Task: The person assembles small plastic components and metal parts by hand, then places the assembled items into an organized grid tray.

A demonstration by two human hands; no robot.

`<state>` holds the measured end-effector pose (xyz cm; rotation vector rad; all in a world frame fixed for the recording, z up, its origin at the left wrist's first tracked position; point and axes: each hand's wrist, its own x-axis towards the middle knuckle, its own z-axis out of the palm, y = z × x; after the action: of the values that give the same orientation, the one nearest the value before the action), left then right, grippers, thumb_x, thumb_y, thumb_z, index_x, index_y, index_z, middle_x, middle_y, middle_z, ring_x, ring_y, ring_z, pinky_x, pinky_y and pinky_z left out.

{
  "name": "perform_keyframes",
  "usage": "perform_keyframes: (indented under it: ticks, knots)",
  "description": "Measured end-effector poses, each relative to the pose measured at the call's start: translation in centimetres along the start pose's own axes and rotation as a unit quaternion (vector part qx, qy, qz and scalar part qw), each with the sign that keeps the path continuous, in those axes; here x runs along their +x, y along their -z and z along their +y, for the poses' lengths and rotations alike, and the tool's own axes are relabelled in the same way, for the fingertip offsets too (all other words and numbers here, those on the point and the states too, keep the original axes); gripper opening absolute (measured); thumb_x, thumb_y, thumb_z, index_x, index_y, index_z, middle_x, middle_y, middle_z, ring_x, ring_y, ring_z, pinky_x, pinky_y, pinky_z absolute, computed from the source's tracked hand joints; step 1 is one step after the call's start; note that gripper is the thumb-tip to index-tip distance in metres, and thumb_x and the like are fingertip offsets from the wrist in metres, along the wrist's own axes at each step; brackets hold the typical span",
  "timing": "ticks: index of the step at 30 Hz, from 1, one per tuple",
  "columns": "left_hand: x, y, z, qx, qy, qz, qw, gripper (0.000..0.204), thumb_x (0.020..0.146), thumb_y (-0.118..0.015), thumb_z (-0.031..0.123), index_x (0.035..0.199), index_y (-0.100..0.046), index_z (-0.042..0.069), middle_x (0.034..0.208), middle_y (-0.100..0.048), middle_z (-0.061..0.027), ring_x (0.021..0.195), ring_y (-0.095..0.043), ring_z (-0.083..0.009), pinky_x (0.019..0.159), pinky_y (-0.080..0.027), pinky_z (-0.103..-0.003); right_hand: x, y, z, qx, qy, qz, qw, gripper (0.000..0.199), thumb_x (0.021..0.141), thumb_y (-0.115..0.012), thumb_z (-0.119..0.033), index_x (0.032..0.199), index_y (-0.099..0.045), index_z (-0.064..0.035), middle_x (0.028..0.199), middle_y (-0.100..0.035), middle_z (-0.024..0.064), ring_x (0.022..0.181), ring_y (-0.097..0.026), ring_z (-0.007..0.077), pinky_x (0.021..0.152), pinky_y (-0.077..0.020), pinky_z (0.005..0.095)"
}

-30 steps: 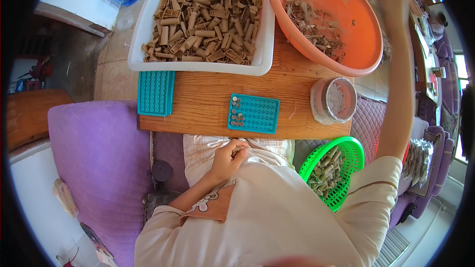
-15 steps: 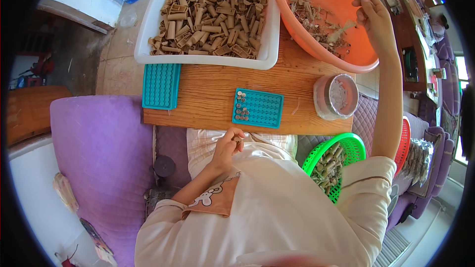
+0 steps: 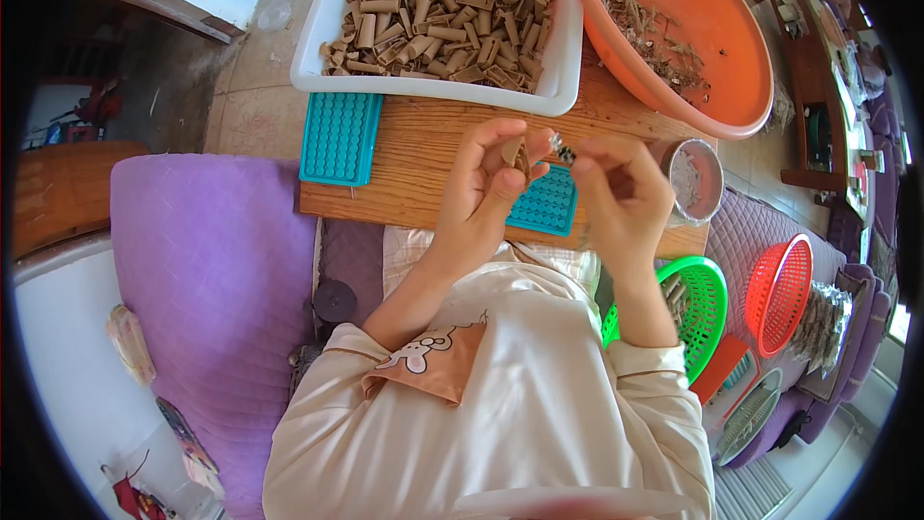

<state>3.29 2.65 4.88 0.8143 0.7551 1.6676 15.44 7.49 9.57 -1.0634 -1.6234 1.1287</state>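
In front of my chest, above the table edge, both hands are raised close together. My left hand [image 3: 478,195] pinches a small brown plastic shell [image 3: 517,153] between thumb and fingers. A hand's width to its right, my right hand [image 3: 626,188] grips a small dark metallic part [image 3: 561,146] at its fingertips. The two pieces are close but seem apart. Below them lies a teal tray with rows of round pockets [image 3: 551,204]; my left hand hides its left side.
A white bin [image 3: 438,84] full of brown shells stands at the back, beside an orange basin [image 3: 741,87] with pale and dark scraps. Another teal tray [image 3: 337,140] lies left. A clear jar [image 3: 695,178] stands at right, with a green basket [image 3: 707,327] and red basket [image 3: 778,294] beyond.
My right hand has come from over the orange basin to the front of my chest, carrying the dark part. My left hand has risen beside it, its brown shell now showing. The view has shifted slightly.
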Motion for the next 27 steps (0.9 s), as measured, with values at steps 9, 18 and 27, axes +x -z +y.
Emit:
perform_keyframes:
  ticks: [9, 18, 27]
  knots:
    - [-1.2, -0.1, -0.2, -0.018, 0.031, -0.024, 0.999, 0.035, 0.081, -0.054, 0.018, 0.11, -0.041, 0.002, 0.109, -0.05, -0.013, 0.101, -0.049, -0.0181, 0.083, -0.044, -0.032, -3.3, -1.6, 0.8, 0.01, 0.027, 0.055, 0.998, 0.009, 0.068, -0.06, 0.005, 0.076, -0.057, 0.0012, 0.063, -0.056, 0.0047, 0.05, -0.051, 0.0058, 0.043, -0.0372, 0.0169]
    - [-2.2, 0.9, -0.8, -0.088, 0.075, -0.024, 0.993, 0.04, 0.08, -0.055, 0.013, 0.115, -0.04, 0.001, 0.108, -0.051, -0.0129, 0.088, -0.054, -0.0128, 0.072, -0.048, -0.025, -3.6, -1.6, 0.8, -0.117, 0.145, -0.022, 0.982, 0.014, 0.069, -0.061, 0.004, 0.082, -0.06, -0.0007, 0.069, -0.056, 0.0083, 0.056, -0.055, 0.0142, 0.047, -0.0447, 0.0233]
    - [-2.7, 0.5, -0.7, -0.071, 0.144, 0.08, 0.984, 0.039, 0.085, -0.047, 0.026, 0.114, -0.041, 0.001, 0.11, -0.05, -0.0147, 0.091, -0.055, -0.0161, 0.072, -0.047, -0.025, -4.7, -2.2, 2.3, -0.141, 0.095, -0.033, 0.985, 0.023, 0.071, -0.059, 0.004, 0.093, -0.06, -0.0041, 0.081, -0.047, 0.0076, 0.059, -0.055, 0.0146, 0.048, -0.0452, 0.0246]
